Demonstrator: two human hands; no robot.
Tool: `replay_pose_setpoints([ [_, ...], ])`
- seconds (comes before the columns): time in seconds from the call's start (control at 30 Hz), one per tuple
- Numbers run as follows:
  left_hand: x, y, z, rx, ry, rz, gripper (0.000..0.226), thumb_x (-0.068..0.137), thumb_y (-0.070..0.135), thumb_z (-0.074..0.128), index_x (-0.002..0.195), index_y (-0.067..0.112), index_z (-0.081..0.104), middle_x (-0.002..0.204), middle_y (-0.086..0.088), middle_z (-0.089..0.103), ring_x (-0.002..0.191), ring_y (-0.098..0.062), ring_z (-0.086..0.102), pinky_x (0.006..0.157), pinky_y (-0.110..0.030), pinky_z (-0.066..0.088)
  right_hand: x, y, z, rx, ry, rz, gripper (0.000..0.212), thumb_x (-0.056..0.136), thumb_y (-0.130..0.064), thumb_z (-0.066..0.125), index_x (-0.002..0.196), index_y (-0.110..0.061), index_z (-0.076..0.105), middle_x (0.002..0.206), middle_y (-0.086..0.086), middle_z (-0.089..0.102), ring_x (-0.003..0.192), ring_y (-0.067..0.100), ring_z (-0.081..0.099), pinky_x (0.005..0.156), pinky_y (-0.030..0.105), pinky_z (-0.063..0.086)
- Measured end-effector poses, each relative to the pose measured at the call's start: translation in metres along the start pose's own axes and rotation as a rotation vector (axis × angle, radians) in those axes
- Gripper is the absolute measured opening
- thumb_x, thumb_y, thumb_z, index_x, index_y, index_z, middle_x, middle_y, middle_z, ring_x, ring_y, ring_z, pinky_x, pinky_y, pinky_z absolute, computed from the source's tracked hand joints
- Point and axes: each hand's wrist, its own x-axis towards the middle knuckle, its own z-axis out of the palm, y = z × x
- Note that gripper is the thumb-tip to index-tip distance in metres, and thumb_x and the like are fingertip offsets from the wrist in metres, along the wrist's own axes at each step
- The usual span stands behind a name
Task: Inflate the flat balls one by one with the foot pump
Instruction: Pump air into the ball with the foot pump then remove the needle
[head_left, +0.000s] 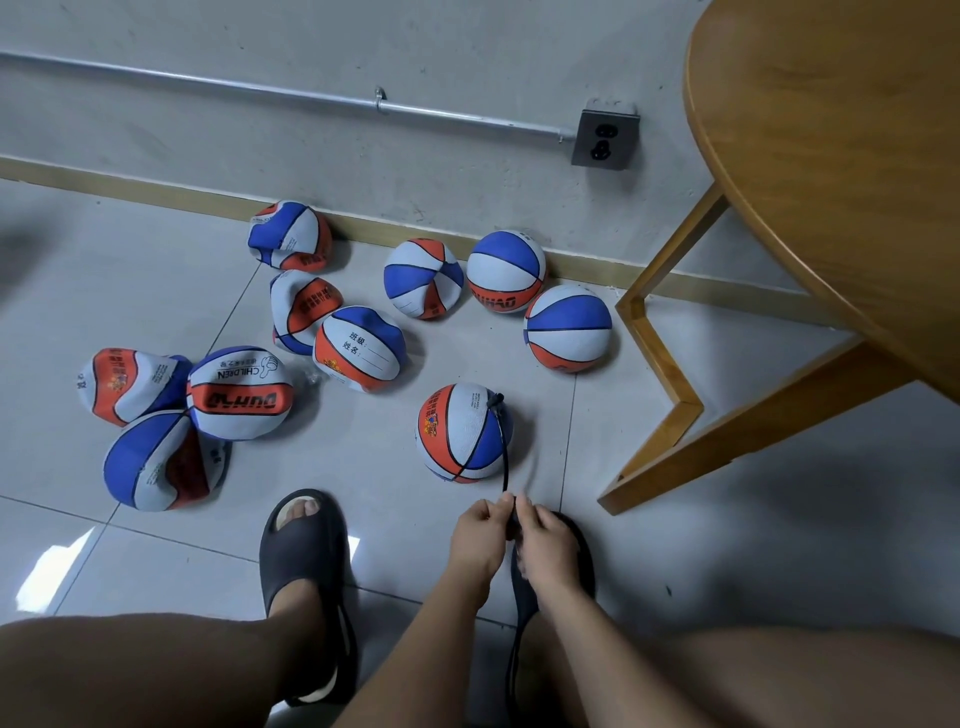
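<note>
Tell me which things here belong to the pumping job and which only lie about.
Job: ball on the hose, black hose, left hand and right hand pinching it, flat balls.
Lying about: wooden table, wall socket, pipe.

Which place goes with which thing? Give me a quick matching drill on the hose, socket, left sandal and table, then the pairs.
Things:
1. hose
2. socket
3. left sandal
4. table

Places:
A. on the wall
B. pinched by the left hand and right hand
C. right of the balls
D. on a foot

Pairs: 1-B, 2-A, 3-D, 4-C
</note>
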Motion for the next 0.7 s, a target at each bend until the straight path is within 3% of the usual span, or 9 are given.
replay_pose_setpoints([
  [0.07, 0.0, -0.002, -0.002, 0.001, 0.005, -0.048, 0.052, 0.104, 0.054, 0.061, 0.102, 0.002, 0.066, 0.085, -0.002, 0.075, 0.063, -0.013, 0.055, 0.052, -0.026, 0.039, -0.001, 0.003, -0.003, 0.025, -0.025, 0.05, 0.047, 0.105, -0.055, 0.059, 0.084, -0.019, 0.081, 0.052, -0.008, 0.061, 0.051, 0.011, 0.056, 0.058, 0.027, 0.042],
  [0.13, 0.001, -0.001, -0.004, 0.027, 0.02, -0.027, 0.051, 0.104, 0.055, 0.061, 0.099, 0.005, 0.066, 0.086, -0.003, 0.076, 0.066, -0.016, 0.058, 0.056, -0.031, 0.044, -0.002, -0.002, -0.004, 0.016, -0.024, 0.078, 0.047, 0.105, -0.052, 0.061, 0.082, -0.016, 0.08, 0.052, -0.005, 0.062, 0.052, 0.015, 0.057, 0.057, 0.029, 0.043],
  [0.2, 0.001, 0.004, -0.003, 0.094, 0.064, 0.054, 0.048, 0.105, 0.054, 0.059, 0.093, 0.008, 0.066, 0.086, -0.001, 0.077, 0.076, -0.019, 0.066, 0.073, -0.042, 0.056, -0.002, -0.01, -0.002, -0.018, 0.009, 0.064, 0.049, 0.102, -0.055, 0.061, 0.077, -0.017, 0.078, 0.053, -0.004, 0.063, 0.056, 0.02, 0.06, 0.061, 0.032, 0.048],
  [0.27, -0.004, 0.012, 0.001, 0.132, 0.115, 0.142, 0.046, 0.104, 0.053, 0.057, 0.09, 0.011, 0.065, 0.081, 0.004, 0.076, 0.083, -0.019, 0.07, 0.086, -0.045, 0.058, -0.006, -0.021, 0.001, -0.072, 0.058, 0.002, 0.05, 0.101, -0.061, 0.057, 0.078, -0.022, 0.078, 0.063, -0.009, 0.072, 0.067, 0.018, 0.068, 0.07, 0.034, 0.053],
  [0.37, -0.015, 0.036, 0.008, 0.016, 0.177, 0.263, 0.043, 0.104, 0.048, 0.056, 0.076, 0.015, 0.053, 0.067, 0.009, 0.062, 0.071, -0.016, 0.057, 0.077, -0.042, 0.052, -0.01, -0.05, 0.005, -0.021, 0.146, -0.12, 0.047, 0.102, -0.058, 0.056, 0.081, -0.019, 0.074, 0.073, -0.008, 0.074, 0.077, 0.016, 0.07, 0.077, 0.036, 0.057],
  [0.43, -0.021, 0.056, 0.012, -0.084, 0.21, 0.336, 0.047, 0.105, 0.042, 0.058, 0.071, 0.014, 0.043, 0.061, 0.006, 0.048, 0.064, -0.014, 0.044, 0.067, -0.038, 0.043, -0.012, -0.073, 0.005, 0.055, 0.195, -0.202, 0.047, 0.105, -0.047, 0.059, 0.074, -0.013, 0.066, 0.068, -0.003, 0.07, 0.071, 0.017, 0.066, 0.072, 0.036, 0.054],
  [0.53, -0.023, 0.075, 0.014, -0.188, 0.202, 0.385, 0.048, 0.106, 0.037, 0.061, 0.068, 0.017, 0.039, 0.061, 0.004, 0.042, 0.063, -0.013, 0.038, 0.063, -0.033, 0.037, -0.012, -0.091, 0.005, 0.106, 0.23, -0.272, 0.049, 0.106, -0.043, 0.061, 0.069, -0.011, 0.059, 0.064, 0.002, 0.067, 0.068, 0.024, 0.064, 0.068, 0.039, 0.054],
  [0.7, -0.014, 0.056, 0.013, -0.268, 0.039, 0.289, 0.045, 0.104, 0.045, 0.064, 0.077, 0.017, 0.043, 0.07, -0.004, 0.042, 0.065, -0.017, 0.039, 0.058, -0.03, 0.036, -0.005, -0.062, 0.002, 0.111, 0.089, -0.175, 0.052, 0.107, -0.06, 0.052, 0.081, -0.022, 0.077, 0.077, -0.005, 0.079, 0.078, 0.013, 0.076, 0.079, 0.04, 0.063],
])
